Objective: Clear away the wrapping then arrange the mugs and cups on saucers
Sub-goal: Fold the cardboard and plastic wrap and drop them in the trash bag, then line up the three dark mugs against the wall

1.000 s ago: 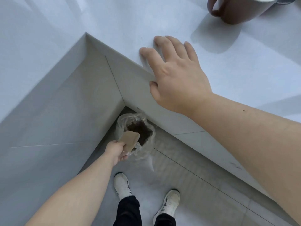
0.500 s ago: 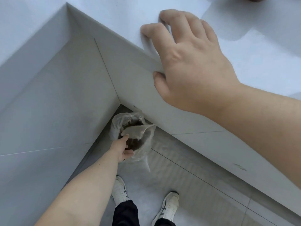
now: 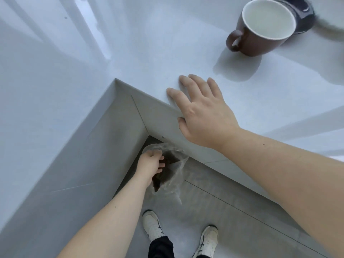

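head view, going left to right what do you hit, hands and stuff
left hand → clear plastic bag on the floor → right hand flat on the countertop → brown mug → dark saucer at the top right edge

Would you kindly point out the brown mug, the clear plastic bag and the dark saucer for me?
brown mug (image 3: 260,43): head view, on its outer brown wall.
clear plastic bag (image 3: 176,180): head view, on its crinkled right side.
dark saucer (image 3: 305,19): head view, on its exposed rim behind the mug.
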